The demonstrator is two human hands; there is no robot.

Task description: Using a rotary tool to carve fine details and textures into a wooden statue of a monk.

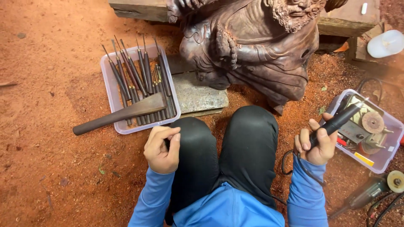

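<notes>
Our right hand [316, 145] clamps its grip on the slim black rotary tool [336, 122], long axis pointing toward one o'clock over the clear plastic tray [385, 162]. Our left hand [162, 149] rests curled together, empty, on our knee.

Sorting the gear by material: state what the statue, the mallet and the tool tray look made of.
Statue: dark carved wood, smooth sheen, cut detail. Mallet: dark wood, matte, seemingly one piece. Tray: clear plastic, translucent walls. Right hand grips a black pen-shaped tool, probably plastic-cased.

Blue sleeves [153, 197], black trousers [248, 151]
</notes>
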